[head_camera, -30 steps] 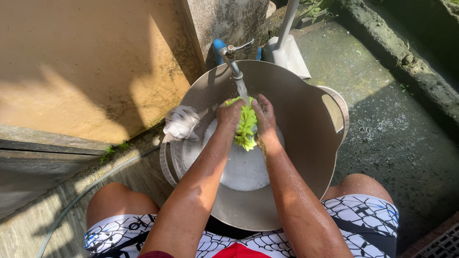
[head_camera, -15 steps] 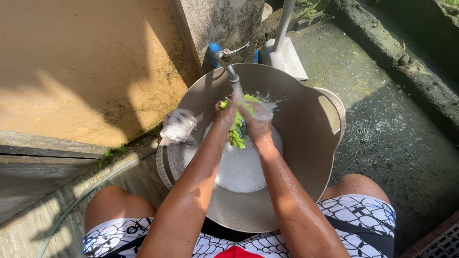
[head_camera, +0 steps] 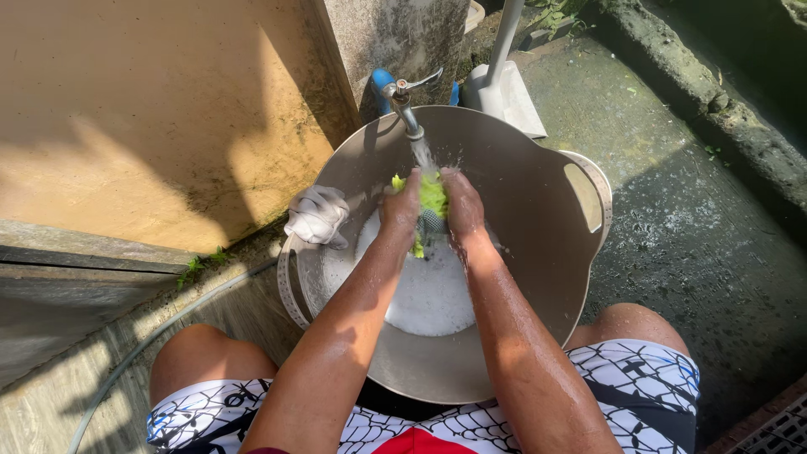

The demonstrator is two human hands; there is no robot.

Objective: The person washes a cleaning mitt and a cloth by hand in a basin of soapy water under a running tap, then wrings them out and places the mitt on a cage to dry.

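Both my hands press a bright green shaggy cloth [head_camera: 432,195] between them under water running from a metal tap [head_camera: 405,99]. My left hand [head_camera: 401,206] grips its left side, my right hand [head_camera: 460,205] its right side. The cloth is squeezed narrow, with a bit hanging below my palms. All this is held over a large grey plastic basin [head_camera: 538,252] with white soapy water [head_camera: 429,294] in its bottom.
A white crumpled cloth [head_camera: 318,214] lies over the basin's left rim. A white dustpan with an upright handle [head_camera: 503,84] stands behind the basin. A tan wall [head_camera: 151,118] is to the left, wet concrete floor [head_camera: 698,227] to the right. A hose [head_camera: 160,336] runs along the ground at left.
My hands have pressed closer together on the green cloth, squeezing it thinner than a second ago. Water still runs onto it and splashes.
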